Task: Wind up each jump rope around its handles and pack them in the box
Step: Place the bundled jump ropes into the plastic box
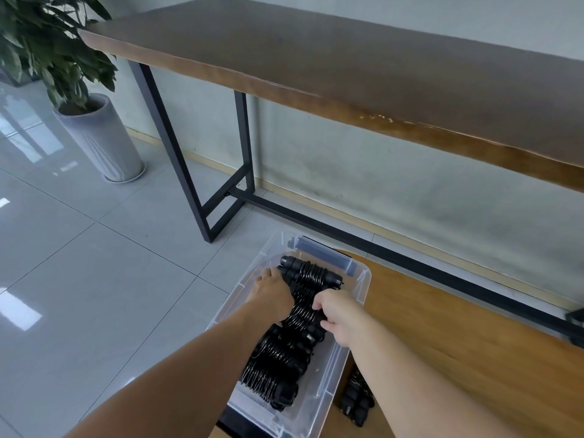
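At nine o'clock of the clear box [360, 289], the left hand [273, 294] curls its fingers onto a wound jump rope [308, 287] inside it, the right hand [339, 314] gripping that bundle at three o'clock, above other bundles [275, 361].

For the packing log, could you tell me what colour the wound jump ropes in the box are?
Black, handles and cord alike, seen in the head view: jump ropes in the clear box.

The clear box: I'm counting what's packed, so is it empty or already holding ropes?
Holding ropes. Several wound jump ropes lie in the clear box, and both hands grip another bundle inside.
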`<move>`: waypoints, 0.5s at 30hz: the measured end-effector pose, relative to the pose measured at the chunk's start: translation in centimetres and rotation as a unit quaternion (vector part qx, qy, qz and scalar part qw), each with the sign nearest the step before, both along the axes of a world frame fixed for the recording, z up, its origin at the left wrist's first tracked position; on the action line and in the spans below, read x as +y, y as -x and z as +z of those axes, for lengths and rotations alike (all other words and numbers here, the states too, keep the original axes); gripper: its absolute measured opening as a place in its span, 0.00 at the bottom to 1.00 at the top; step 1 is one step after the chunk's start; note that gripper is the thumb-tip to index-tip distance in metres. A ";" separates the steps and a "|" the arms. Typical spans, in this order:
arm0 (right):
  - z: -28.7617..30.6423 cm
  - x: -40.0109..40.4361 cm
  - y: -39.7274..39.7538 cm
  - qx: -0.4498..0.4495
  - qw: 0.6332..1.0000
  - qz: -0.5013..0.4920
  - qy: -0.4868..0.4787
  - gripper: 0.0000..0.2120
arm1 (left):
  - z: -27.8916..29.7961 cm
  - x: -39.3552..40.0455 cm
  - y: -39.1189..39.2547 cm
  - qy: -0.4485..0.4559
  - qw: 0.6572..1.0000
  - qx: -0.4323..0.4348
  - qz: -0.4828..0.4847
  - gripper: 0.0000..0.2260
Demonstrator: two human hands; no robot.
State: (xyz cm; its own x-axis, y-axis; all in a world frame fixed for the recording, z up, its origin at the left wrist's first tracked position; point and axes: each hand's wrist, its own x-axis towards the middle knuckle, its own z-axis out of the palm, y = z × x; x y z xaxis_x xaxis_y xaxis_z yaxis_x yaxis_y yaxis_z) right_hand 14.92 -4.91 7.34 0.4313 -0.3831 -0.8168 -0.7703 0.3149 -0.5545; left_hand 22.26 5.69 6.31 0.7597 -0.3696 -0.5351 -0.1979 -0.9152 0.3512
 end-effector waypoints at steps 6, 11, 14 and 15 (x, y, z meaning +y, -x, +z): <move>0.7 -0.7 0.0 -0.021 1.000 -0.009 0.000 0.30 | 0.0 0.3 -0.2 0.036 0.999 -0.005 0.021 0.30; 1.7 -1.9 0.5 -0.039 0.999 0.014 0.022 0.31 | 0.4 0.1 0.6 0.075 0.996 -0.033 0.031 0.31; 2.1 -2.8 0.7 -0.058 0.997 0.028 0.045 0.33 | 1.8 -0.8 1.5 0.120 0.988 -0.069 0.063 0.26; 2.2 -3.4 0.9 -0.060 0.996 0.032 0.058 0.31 | 2.5 -1.3 2.2 0.144 0.983 -0.084 0.074 0.22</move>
